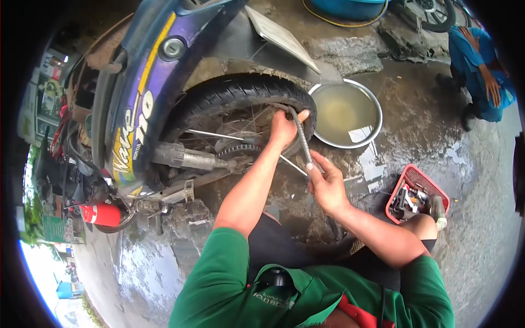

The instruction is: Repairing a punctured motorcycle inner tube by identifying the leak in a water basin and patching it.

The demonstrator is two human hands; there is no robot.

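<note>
A motorbike's rear wheel with a black tyre (246, 87) stands in front of me. My left hand (283, 130) is closed at the tyre's inner edge by the rim, its thumb stretched out beside a metal tyre lever (301, 134). That lever slants from the rim down to my right hand (328, 185), which is closed around its near end. A thin silver rod (294, 165) runs from the wheel toward my right hand. Another silver rod (210, 134) lies across the spokes. The fingers of my left hand are partly hidden.
A metal basin (377, 115) of cloudy water stands right of the wheel. A red basket (444, 192) of tools sits near my right knee. The purple motorbike body (180, 27) rises at left. A person in blue (474, 82) crouches at the far right. The ground is wet.
</note>
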